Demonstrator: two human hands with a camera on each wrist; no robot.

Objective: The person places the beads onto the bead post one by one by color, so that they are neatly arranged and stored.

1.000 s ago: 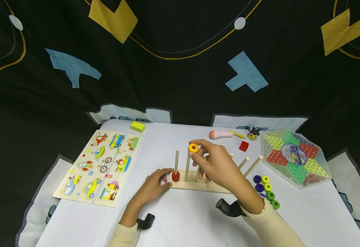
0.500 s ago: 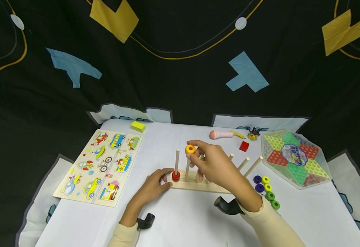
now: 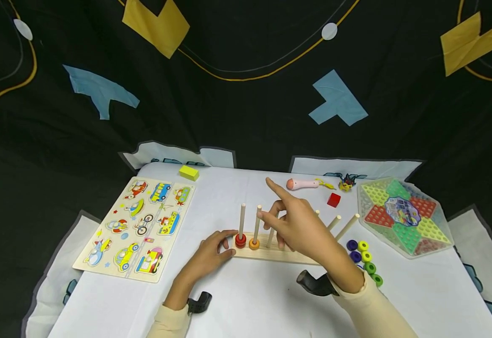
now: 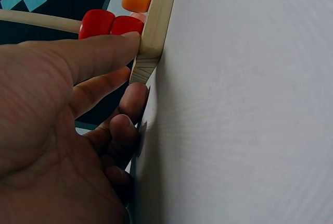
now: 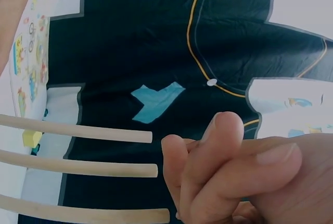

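Note:
A wooden peg stand [image 3: 271, 253] lies on the white table, several upright pegs rising from its base. Two red beads [image 4: 99, 24] sit stacked on the leftmost peg, and one orange bead [image 3: 254, 243] is at the bottom of the second. My left hand [image 3: 209, 256] holds the stand's left end, its fingers around the corner beside the red beads. Above the middle pegs hovers my right hand [image 3: 298, 227], index finger pointing out, thumb near the second peg's top, nothing held. It hides part of the stand and pegs.
Several loose blue, yellow and green beads [image 3: 369, 268] lie right of the stand. A picture puzzle board [image 3: 133, 230] is at the left, a hexagonal game box [image 3: 404, 216] at the right. Behind are a yellow block [image 3: 188, 172], red cube [image 3: 333, 200], pink handle-shaped toy [image 3: 302, 184] and small figurine [image 3: 347, 182].
My right hand brought the orange bead left over the second peg and let it go; the bead dropped to the base. The index finger has straightened. My left hand stays put.

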